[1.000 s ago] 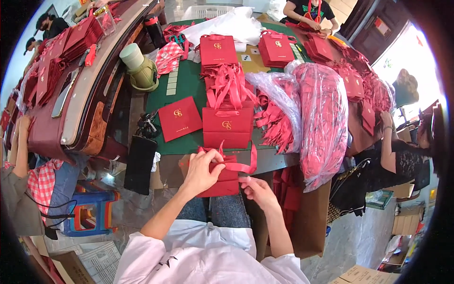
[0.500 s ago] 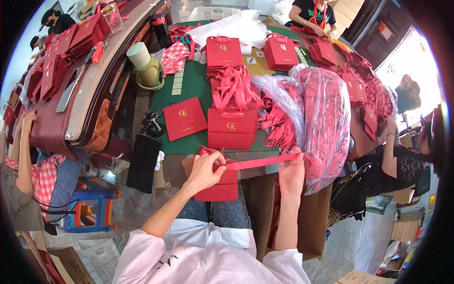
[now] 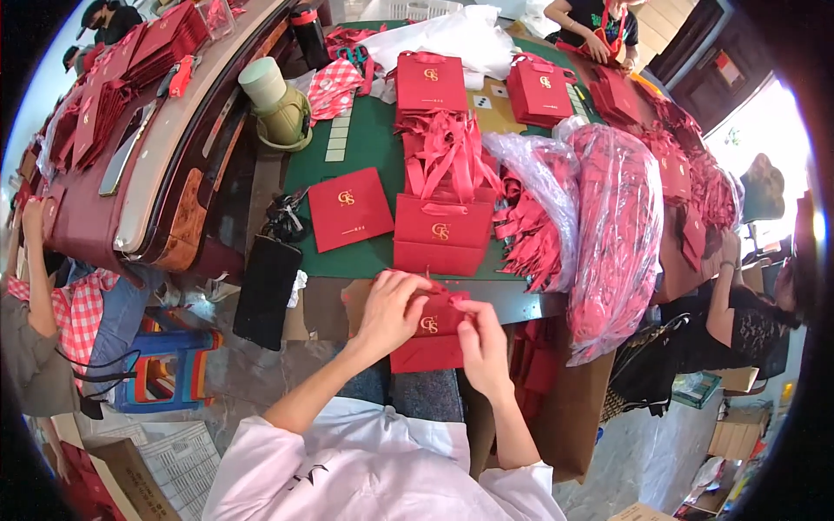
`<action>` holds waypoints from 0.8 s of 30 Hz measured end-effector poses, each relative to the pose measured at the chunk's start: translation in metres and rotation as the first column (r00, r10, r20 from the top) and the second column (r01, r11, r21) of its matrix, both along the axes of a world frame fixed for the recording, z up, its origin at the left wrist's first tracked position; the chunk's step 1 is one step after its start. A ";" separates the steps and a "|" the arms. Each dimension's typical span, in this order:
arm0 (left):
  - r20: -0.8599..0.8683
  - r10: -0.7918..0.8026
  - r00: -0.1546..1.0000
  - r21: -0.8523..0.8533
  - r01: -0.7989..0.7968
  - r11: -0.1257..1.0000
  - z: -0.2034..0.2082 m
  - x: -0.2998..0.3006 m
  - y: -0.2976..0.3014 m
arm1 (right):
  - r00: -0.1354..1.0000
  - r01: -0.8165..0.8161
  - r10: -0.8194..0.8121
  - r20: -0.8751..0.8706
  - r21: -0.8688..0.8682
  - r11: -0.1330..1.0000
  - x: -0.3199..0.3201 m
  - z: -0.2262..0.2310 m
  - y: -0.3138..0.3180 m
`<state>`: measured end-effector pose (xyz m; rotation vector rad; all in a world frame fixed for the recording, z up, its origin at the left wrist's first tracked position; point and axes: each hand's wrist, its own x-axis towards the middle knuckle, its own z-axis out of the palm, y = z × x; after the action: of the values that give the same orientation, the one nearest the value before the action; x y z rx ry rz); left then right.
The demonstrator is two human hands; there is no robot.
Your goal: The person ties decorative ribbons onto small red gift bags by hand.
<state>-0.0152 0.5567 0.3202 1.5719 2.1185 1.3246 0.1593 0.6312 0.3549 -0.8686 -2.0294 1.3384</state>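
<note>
A small red paper gift bag [image 3: 428,354] with gold lettering hangs over my lap at the table's front edge. My left hand [image 3: 395,311] is closed at the bag's top left, its fingertips pinching red ribbon by the rim. From the right, my right hand [image 3: 486,352] pinches the red ribbon [image 3: 453,298] close to the same rim. Part of the ribbon is hidden by my fingers. Just beyond, another red gift bag [image 3: 441,239] lies on the green table top, with a heap of red ribbons [image 3: 447,152] behind it.
A flat red bag [image 3: 350,208] lies left of the middle, near a black pouch [image 3: 268,291]. Plastic-wrapped red ribbons [image 3: 612,234] stand at the right edge. A green flask [image 3: 276,108] stands at the far left. Below right is a cardboard box [image 3: 565,417]. Other people work around.
My right hand has come left to the bag's rim, and the ribbon that was stretched out to the right is now gathered there. My left hand stays at the bag's top.
</note>
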 end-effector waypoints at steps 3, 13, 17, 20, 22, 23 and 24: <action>-0.070 0.045 0.997 -0.095 -0.051 0.994 0.004 -0.010 -0.022 | 0.985 -0.080 0.054 0.162 0.156 0.985 -0.007 -0.011 -0.005; -0.210 -0.043 0.977 -0.187 0.003 0.982 -0.018 -0.006 -0.030 | 0.983 0.060 -0.106 0.149 0.281 0.958 -0.030 -0.043 -0.018; -0.214 -0.042 0.976 -0.189 0.001 0.982 -0.013 -0.005 -0.028 | 0.986 0.040 -0.078 0.148 0.248 0.968 -0.029 -0.046 -0.021; -0.178 -0.054 0.983 -0.178 0.021 0.984 -0.007 -0.004 -0.026 | 0.985 0.050 -0.100 0.141 0.322 0.945 -0.034 -0.049 -0.023; -0.166 -0.063 0.984 -0.172 0.034 0.984 -0.007 -0.003 -0.024 | 0.987 0.081 -0.120 0.108 0.314 0.946 -0.037 -0.053 -0.024; -0.155 -0.072 0.985 -0.165 0.046 0.985 -0.007 -0.002 -0.024 | 0.987 0.081 -0.120 0.108 0.313 0.946 -0.039 -0.055 -0.026; -0.155 -0.072 0.985 -0.166 0.046 0.985 -0.006 -0.003 -0.024 | 0.984 0.115 -0.153 0.096 0.321 0.940 -0.040 -0.058 -0.028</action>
<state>-0.0182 0.5328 0.3143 1.7098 2.1897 1.0089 0.1196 0.6031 0.2973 -0.9373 -2.1547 0.8752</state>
